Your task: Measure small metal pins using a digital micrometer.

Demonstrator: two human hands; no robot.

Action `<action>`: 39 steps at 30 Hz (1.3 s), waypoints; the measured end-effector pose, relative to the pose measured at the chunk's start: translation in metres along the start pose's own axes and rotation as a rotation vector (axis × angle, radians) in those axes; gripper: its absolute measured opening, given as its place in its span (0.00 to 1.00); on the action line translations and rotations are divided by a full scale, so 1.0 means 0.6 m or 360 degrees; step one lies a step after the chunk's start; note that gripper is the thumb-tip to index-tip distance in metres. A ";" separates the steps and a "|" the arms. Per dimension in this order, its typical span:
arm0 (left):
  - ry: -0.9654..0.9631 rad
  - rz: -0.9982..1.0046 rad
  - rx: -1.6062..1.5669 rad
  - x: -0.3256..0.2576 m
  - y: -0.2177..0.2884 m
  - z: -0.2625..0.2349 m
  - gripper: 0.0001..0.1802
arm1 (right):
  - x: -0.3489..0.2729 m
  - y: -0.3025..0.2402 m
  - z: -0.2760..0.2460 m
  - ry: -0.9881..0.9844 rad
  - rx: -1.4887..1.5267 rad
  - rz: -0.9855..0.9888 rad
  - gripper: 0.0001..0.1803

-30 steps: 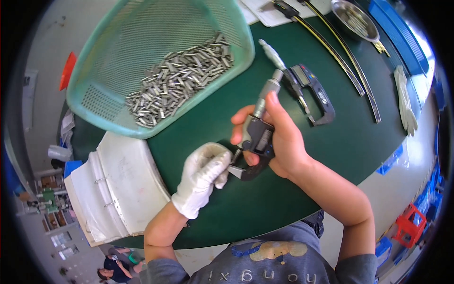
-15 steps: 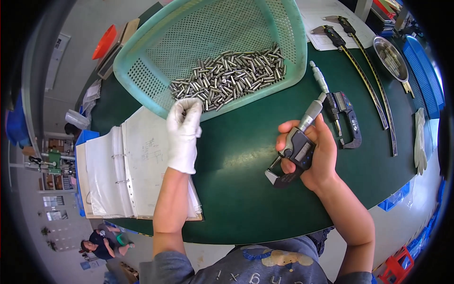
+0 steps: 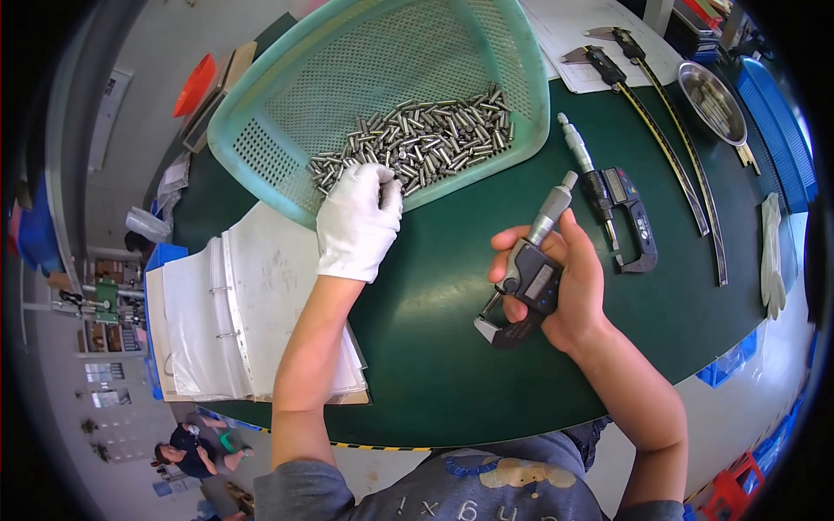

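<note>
A white glove covers my left hand [image 3: 356,221], which reaches over the near rim of a green plastic basket [image 3: 248,178]. Its fingers are bent together at the edge of a heap of short metal pins [image 3: 426,139]; whatever they pinch is hidden. Bare, my right hand [image 3: 578,291] grips a digital micrometer [image 3: 532,278] above the table, its thimble pointing up and away from me and the measuring gap toward the lower left. A second digital micrometer [image 3: 638,226] lies on the table to the right.
On the green table [image 3: 443,347], an open ring binder [image 3: 269,304] lies at left. Two digital calipers [image 3: 656,113] rest at right, partly on paper sheets. Beyond them stand a metal bowl [image 3: 712,95] and blue basket [image 3: 773,130]. A white glove [image 3: 771,256] lies near the right edge.
My left hand has turned and shifted slightly right, its fingers now nearer the pins. The right hand with the micrometer has moved a little left. The whole view has shifted slightly.
</note>
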State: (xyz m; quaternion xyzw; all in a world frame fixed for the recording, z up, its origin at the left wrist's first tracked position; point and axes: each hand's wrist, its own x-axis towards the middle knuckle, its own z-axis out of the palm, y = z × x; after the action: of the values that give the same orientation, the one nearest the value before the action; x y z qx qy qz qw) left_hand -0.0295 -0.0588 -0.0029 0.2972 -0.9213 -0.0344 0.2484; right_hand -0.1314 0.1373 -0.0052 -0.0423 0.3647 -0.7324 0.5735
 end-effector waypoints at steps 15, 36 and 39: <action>-0.1261 -0.1241 -0.2985 -0.087 0.073 -0.047 0.05 | 0.001 -0.009 -0.010 -0.0058 0.0347 -0.0003 0.34; -0.1212 -0.0924 -0.2589 -0.111 0.084 -0.043 0.06 | 0.002 -0.010 -0.010 -0.0039 0.0301 0.0059 0.33; -0.1224 -0.0869 -0.2542 -0.111 0.081 -0.042 0.07 | 0.003 -0.010 -0.012 -0.0053 0.0301 0.0064 0.33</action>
State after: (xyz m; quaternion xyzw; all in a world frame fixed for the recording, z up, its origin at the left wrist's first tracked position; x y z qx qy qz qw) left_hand 0.0035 0.0208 0.0004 0.2127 -0.5413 -0.8125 0.0401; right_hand -0.1401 0.1395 -0.0076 0.0071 0.2850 -0.7511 0.5954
